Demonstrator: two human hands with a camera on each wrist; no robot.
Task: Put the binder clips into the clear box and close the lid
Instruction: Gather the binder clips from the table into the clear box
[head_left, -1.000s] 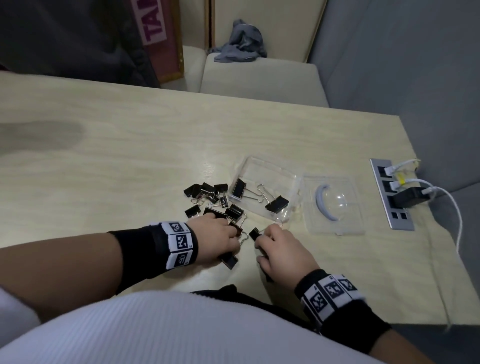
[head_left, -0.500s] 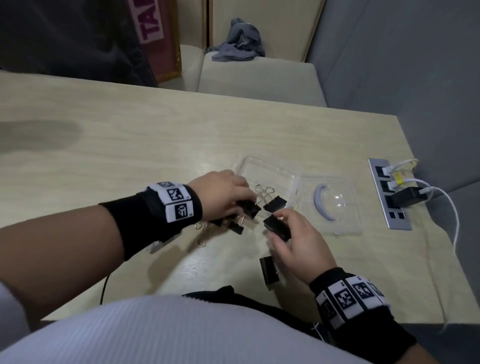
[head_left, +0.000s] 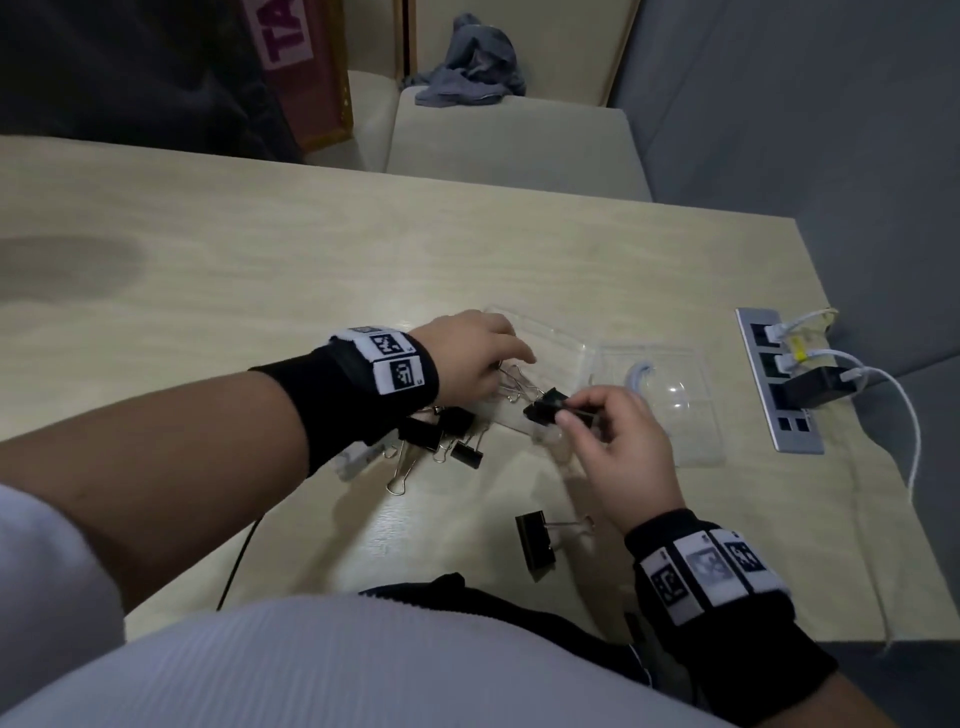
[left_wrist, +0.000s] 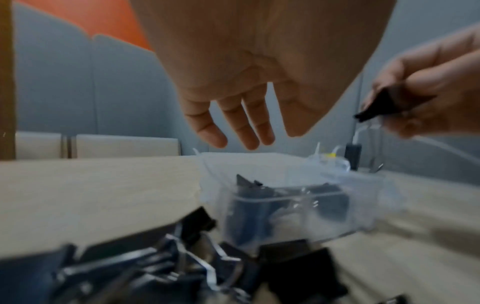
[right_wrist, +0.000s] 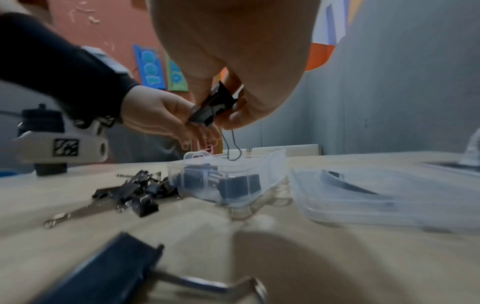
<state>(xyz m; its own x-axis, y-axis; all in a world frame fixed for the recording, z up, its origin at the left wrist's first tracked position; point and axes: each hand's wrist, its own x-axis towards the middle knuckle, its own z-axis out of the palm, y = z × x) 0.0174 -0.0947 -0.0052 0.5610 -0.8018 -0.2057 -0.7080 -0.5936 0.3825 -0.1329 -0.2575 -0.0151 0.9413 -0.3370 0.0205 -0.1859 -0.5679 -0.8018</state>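
Since the earlier frame the left hand (head_left: 475, 358) has let go of its clips and now hangs over the clear box (head_left: 558, 340), grip open, fingers (left_wrist: 249, 125) spread and loose, holding nothing. The right hand (head_left: 618, 441) has lifted: its grip is pinched on one black binder clip (head_left: 545, 408), held above the box's near edge with a wire handle dangling down.

Left of the box a loose pile of clips (head_left: 441, 431) lies on the tabletop (head_left: 260, 270), black bodies with silver wire handles, tangled together and touching. One lone clip (head_left: 535, 540) lies nearer the person, apart from the pile, its place unchanged.

The clear box is open and already has several black clips inside; exact count hard to tell. Its lid (head_left: 675, 426) lies flat just right of it with a pale curved handle (head_left: 636, 371) on top.
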